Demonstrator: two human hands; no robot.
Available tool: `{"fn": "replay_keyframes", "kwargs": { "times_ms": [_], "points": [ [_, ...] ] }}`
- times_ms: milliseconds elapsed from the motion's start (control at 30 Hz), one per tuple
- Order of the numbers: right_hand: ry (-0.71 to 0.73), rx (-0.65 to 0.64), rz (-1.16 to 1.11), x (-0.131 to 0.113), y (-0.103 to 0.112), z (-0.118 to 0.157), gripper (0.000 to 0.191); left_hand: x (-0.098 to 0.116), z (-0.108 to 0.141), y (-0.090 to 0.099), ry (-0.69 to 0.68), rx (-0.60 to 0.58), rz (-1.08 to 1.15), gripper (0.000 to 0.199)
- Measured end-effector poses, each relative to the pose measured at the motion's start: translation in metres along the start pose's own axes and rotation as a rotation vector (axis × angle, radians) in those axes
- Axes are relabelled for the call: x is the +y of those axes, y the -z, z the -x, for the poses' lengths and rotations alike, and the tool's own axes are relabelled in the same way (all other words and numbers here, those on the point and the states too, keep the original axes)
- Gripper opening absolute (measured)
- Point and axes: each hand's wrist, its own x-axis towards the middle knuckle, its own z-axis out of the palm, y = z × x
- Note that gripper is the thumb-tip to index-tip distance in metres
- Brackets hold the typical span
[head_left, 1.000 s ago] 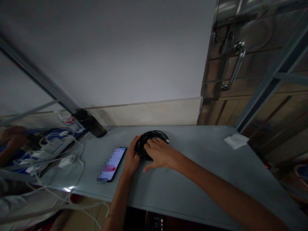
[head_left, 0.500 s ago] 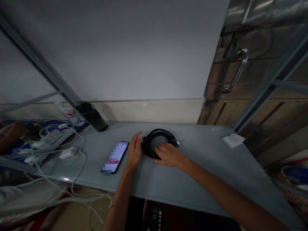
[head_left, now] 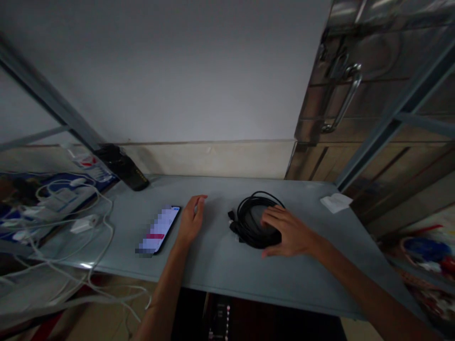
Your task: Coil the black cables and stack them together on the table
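A coil of black cable (head_left: 249, 232) lies on the grey tabletop (head_left: 220, 270), its dark connectors at the coil's left side. My right hand (head_left: 287, 232) is at the coil's right side, thumb and fingers apart around its edge; whether the fingertips touch the cable is hard to tell. Left of the coil, with a gap between, my left hand (head_left: 192, 218) rests near the tabletop, holding nothing, its thumb and fingers apart. Close beside it on the left lies a phone (head_left: 159, 231) with its screen lit and partly blurred out.
A black bottle (head_left: 124, 168) leans at the back left, beside a clear plastic bottle (head_left: 88, 161). White cables and a white adapter (head_left: 84, 223) spread over the left end. A white paper (head_left: 336, 202) lies at the right. Metal posts stand at both sides.
The cable coil has shifted to the right, away from my left hand. My right hand has moved right with it and its fingers have spread. The view has turned slightly.
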Motion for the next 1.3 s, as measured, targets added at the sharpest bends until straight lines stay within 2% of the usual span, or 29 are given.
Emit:
{"fn": "replay_keyframes", "kwargs": {
  "times_ms": [67,200,267,367,633,967,1133,1233,1300],
  "points": [
    [-0.052,0.21,-0.152,0.017,0.009,-0.003,0.073,-0.001,0.0,0.0,0.009,-0.001,-0.02,0.05],
    [-0.406,0.672,-0.325,0.058,0.013,0.005,0.066,-0.003,-0.001,0.0,0.021,0.01,-0.048,0.051],
    [-0.526,0.802,-0.345,0.074,0.009,0.014,0.068,-0.004,-0.001,0.0,0.019,0.014,-0.054,0.05],
    [-0.59,0.876,-0.372,0.087,0.004,0.024,0.069,-0.004,-0.002,-0.001,0.008,0.009,-0.058,0.049],
    [-0.603,0.872,-0.426,0.088,0.001,0.025,0.07,-0.003,0.0,-0.002,-0.003,0.005,-0.078,0.045],
    [-0.63,0.853,-0.369,0.087,0.002,0.025,0.072,-0.004,0.001,-0.003,0.0,-0.001,-0.093,0.044],
    [-0.603,0.747,-0.331,0.087,0.003,0.022,0.064,-0.003,0.0,-0.004,0.0,-0.006,-0.094,0.045],
    [-0.565,0.633,-0.326,0.087,-0.001,0.019,0.056,-0.001,-0.001,-0.003,-0.006,-0.003,-0.086,0.045],
    [-0.533,0.543,-0.329,0.085,-0.006,0.018,0.057,0.002,-0.001,-0.001,-0.016,0.0,-0.077,0.044]
  ]
}}
